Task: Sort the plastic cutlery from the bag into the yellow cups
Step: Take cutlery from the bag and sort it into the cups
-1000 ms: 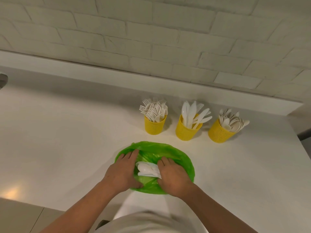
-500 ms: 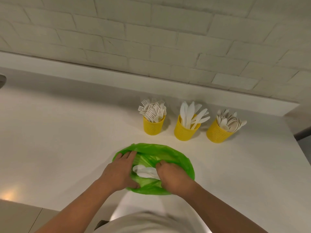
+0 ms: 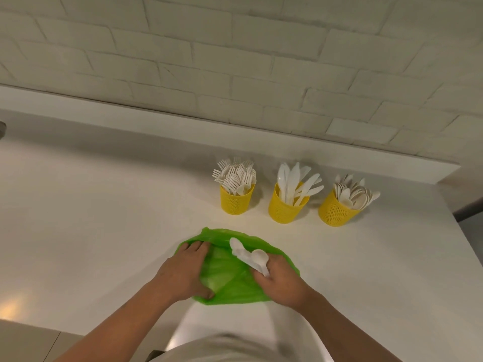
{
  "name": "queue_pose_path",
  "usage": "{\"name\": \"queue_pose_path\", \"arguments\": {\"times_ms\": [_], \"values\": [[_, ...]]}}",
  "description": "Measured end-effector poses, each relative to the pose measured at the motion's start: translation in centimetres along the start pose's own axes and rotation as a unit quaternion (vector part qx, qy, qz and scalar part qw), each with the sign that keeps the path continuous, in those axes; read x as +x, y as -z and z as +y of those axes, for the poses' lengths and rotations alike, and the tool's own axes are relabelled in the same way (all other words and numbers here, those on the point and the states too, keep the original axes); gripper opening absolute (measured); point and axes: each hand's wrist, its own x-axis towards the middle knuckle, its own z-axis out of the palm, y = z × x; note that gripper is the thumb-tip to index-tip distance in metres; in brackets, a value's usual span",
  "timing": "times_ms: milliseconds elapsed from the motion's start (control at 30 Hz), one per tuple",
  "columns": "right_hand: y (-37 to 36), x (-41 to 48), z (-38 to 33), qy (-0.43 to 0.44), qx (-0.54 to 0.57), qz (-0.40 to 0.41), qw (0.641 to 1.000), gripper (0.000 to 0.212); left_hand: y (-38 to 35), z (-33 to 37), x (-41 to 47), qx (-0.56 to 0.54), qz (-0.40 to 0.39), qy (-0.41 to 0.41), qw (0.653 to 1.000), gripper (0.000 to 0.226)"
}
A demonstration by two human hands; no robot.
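Note:
A green plastic bag (image 3: 227, 280) lies flat on the white counter in front of me. My left hand (image 3: 183, 270) presses on the bag's left side, thumb at its near edge. My right hand (image 3: 279, 280) is closed on a small bunch of white plastic spoons (image 3: 248, 253), lifted above the bag with the bowls pointing up and left. Behind stand three yellow cups: the left cup (image 3: 236, 202) holds forks, the middle cup (image 3: 286, 209) holds knives, the right cup (image 3: 335, 211) holds spoons.
The white counter (image 3: 91, 218) stretches wide to the left of the bag. A raised ledge and a white brick wall (image 3: 235, 61) run along the back. The counter's right edge (image 3: 465, 246) lies just past the spoon cup.
My right hand has pulled the white spoons up out of the bag's middle and tilted them up. My left hand stays pressed on the bag.

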Motion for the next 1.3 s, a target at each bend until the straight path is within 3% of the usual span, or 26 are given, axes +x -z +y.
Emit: {"name": "queue_pose_path", "arguments": {"times_ms": [67,200,333,433,533,600,633,700,767,867,967,1067,1200,1300], "values": [[-0.2,-0.1,-0.3,-0.051,0.108,0.07,0.99,0.014,0.0,0.1,0.1,0.015,-0.011,-0.001,1.0,0.121],[1.2,0.8,-1.9,-0.062,0.269,0.147,0.95,0.028,0.2,0.3,-0.1,0.049,-0.029,-0.001,0.998,0.132],[4.1,1.8,-4.0,-0.048,0.444,0.164,0.88,0.018,0.7,0.2,-0.3,0.069,-0.049,-0.003,0.996,0.135],[6.4,2.0,-4.9,-0.03,0.524,0.121,0.843,0.02,2.4,0.2,-0.8,0.048,-0.072,-0.02,0.996,0.118],[7.6,2.4,-5.5,-0.036,0.511,0.077,0.856,0.024,5.6,0.7,-1.5,0.047,-0.032,-0.067,0.996,0.082],[7.5,2.6,-6.1,-0.031,0.482,0.059,0.874,0.025,7.6,1.6,-1.7,-0.007,0.086,-0.089,0.992,0.052],[7.3,2.7,-6.5,-0.026,0.473,0.049,0.879,0.027,8.4,2.4,-1.7,-0.09,0.154,-0.096,0.979,0.039],[6.7,3.0,-7.1,-0.009,0.463,0.022,0.886,0.031,10.3,4.7,-1.9,-0.308,0.26,-0.115,0.908,0.026],[5.9,3.1,-7.7,0.002,0.452,-0.012,0.892,0.031,12.4,7.1,-1.7,-0.418,0.302,-0.149,0.844,0.033],[5.1,3.2,-8.5,0.008,0.439,-0.068,0.896,0.031,14.9,9.6,-0.3,-0.45,0.262,-0.186,0.833,0.044],[5.0,3.3,-9.3,0.014,0.446,-0.094,0.89,0.03,15.6,10.4,1.3,-0.441,0.214,-0.189,0.851,0.042],[5.6,3.6,-10.0,-0.006,0.453,-0.066,0.889,0.031,15.0,10.8,1.9,-0.392,0.202,-0.183,0.879,0.036],[5.9,4.0,-10.1,-0.023,0.435,-0.007,0.9,0.029,14.8,10.5,2.4,-0.47,0.215,-0.148,0.843,0.032],[5.9,4.2,-9.7,-0.027,0.421,0.012,0.907,0.028,15.4,9.7,2.5,-0.446,0.245,-0.127,0.851,0.021]]}}
